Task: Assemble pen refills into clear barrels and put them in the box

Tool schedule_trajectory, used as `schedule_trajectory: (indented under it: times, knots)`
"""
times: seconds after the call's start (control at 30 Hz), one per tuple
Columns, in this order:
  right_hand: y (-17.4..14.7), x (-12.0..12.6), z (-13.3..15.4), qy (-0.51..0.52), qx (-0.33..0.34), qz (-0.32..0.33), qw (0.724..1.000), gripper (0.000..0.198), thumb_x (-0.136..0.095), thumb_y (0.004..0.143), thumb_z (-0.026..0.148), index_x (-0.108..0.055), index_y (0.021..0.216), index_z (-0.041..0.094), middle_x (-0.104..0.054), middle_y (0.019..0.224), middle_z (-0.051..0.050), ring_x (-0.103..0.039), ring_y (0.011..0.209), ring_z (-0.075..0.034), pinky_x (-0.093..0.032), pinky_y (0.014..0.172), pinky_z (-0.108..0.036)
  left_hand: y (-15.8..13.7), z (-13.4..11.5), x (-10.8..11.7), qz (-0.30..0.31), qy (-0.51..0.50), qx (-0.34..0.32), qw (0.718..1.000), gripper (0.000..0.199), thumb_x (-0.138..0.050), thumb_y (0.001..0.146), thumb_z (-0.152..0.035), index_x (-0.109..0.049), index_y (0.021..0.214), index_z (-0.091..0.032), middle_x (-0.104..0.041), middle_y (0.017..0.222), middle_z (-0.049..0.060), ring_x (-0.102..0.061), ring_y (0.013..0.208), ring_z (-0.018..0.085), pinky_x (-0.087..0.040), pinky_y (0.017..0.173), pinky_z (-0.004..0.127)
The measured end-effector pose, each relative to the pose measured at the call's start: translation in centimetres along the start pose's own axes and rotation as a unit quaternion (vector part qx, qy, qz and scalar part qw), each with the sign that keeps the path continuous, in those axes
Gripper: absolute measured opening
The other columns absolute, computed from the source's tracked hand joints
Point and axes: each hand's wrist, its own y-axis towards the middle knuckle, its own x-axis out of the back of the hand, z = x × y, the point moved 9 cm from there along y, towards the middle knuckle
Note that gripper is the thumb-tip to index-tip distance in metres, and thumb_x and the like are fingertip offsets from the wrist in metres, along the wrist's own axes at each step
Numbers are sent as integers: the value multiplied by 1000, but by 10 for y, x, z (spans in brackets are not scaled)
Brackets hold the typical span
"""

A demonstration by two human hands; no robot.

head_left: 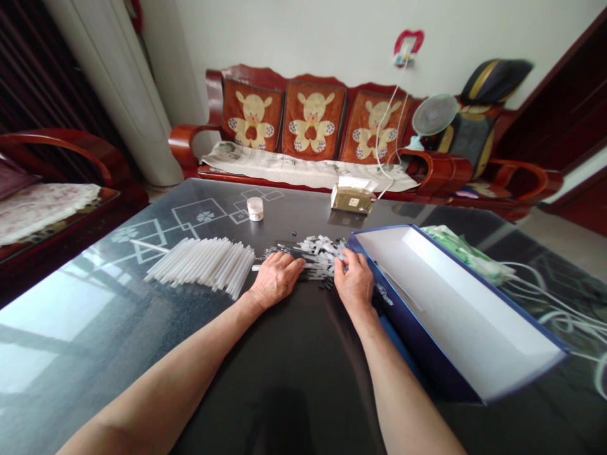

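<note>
My left hand (279,275) rests on the dark tabletop with its fingers curled at the left side of a pile of small pen parts. What it grips, if anything, is hidden under the fingers. Thin black sticks like pen refills (307,255) run between my hands. Short whitish plastic pieces (322,245) like pen caps lie heaped beside them. My right hand (355,278) is closed in a pinch at the heap's right edge, by the box; the thing between its fingertips is too small to name. Left of my left hand, many translucent white pen barrels (203,264) lie side by side in a row.
A long blue box (427,354) with a white inside stands open on the right, close to my right forearm. Farther back are a small white jar (255,209) and a tissue pack (352,198). White cables (564,319) and a green-white plastic bag (465,253) lie beyond the box.
</note>
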Motion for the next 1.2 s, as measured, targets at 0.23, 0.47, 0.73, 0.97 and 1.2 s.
schedule_trajectory:
  times: [0.23,0.47,0.73,0.97,1.2]
  knots:
    - [-14,-28,27,256,14,98,962,18,-56,87,31,-70,87,20,-72,85,-5,-66,73,-16,-52,68,-27,1,0,1,-11,-8,0,1000,27,-41,97,-30,-65,104,-19,-63,82,6,-53,75,19,-41,72,32]
    - [-22,-38,31,295,-53,140,944,17,-57,84,35,-65,82,20,-68,69,-1,-63,62,-16,-50,60,-26,1,-4,4,-9,-27,-12,1000,31,-39,98,-28,-62,117,-18,-64,86,6,-54,75,18,-40,73,32]
    - [-19,-29,24,253,-63,123,957,16,-48,88,32,-58,82,20,-66,67,-3,-64,61,-17,-51,59,-27,2,7,14,-30,30,57,997,31,-47,93,-44,-71,87,-25,-57,68,3,-50,69,19,-34,68,34]
    - [-23,-14,67,174,160,79,969,22,-48,90,20,-60,109,19,-65,103,-10,-62,99,-21,-51,88,-36,0,8,13,-37,40,60,997,31,-48,93,-41,-71,83,-23,-57,69,4,-49,70,19,-34,69,34]
    - [-18,-19,52,89,169,92,977,20,-45,94,21,-65,96,20,-64,93,-8,-60,91,-20,-48,86,-33,0,12,13,-39,33,57,997,29,-47,94,-42,-70,94,-23,-59,75,5,-50,74,20,-35,72,34]
